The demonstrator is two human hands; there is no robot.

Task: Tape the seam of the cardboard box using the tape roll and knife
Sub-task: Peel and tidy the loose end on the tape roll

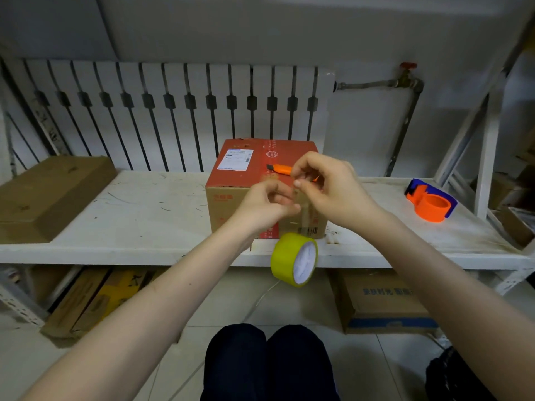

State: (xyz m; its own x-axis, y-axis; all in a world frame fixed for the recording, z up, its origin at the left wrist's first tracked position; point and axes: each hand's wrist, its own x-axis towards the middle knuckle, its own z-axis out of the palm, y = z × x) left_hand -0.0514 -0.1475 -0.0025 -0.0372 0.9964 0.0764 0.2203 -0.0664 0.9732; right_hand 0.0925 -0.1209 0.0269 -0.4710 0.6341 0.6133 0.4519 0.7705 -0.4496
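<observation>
A cardboard box with a red top and a white label stands on the white shelf. An orange utility knife lies on the box top, partly hidden behind my right hand. A yellow tape roll hangs below the shelf's front edge on a clear strip of tape that runs up the box front. My left hand and my right hand pinch that strip's upper end in front of the box.
A flat brown box lies at the shelf's left. An orange and blue tape dispenser sits at the right. A radiator stands behind. Boxes lie under the shelf. My knees are below.
</observation>
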